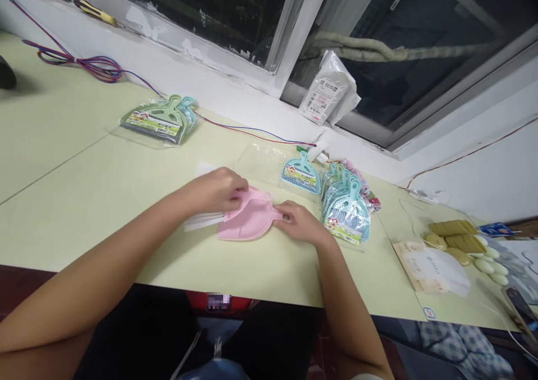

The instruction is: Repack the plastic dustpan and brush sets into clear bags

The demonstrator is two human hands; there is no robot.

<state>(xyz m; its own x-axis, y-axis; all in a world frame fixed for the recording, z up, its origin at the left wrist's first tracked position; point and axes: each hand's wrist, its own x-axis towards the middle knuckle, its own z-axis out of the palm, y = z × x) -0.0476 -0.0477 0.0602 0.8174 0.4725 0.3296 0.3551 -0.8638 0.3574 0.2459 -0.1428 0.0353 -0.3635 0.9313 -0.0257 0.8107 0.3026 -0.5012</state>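
A pink dustpan (249, 223) lies in front of me, low over the table. My right hand (301, 223) pinches its handle between thumb and fingers at the right end. My left hand (218, 190) is closed on a pink hand brush (205, 221), whose white bristles point left. The brush overlaps the dustpan's upper left part, and my fingers hide some of it. Whether the two pieces are locked together, I cannot tell. Just right of my right hand are several blue-green dustpan sets (347, 214) in clear wrapping.
Another wrapped set (300, 172) lies behind, with clear plastic film (263, 158) beside it. Green wrapped sets (155, 121) rest at the back left. Coiled wire (98, 69) runs along the wall. A paper bag (431, 268) and yellow-green items (458, 237) are at the right.
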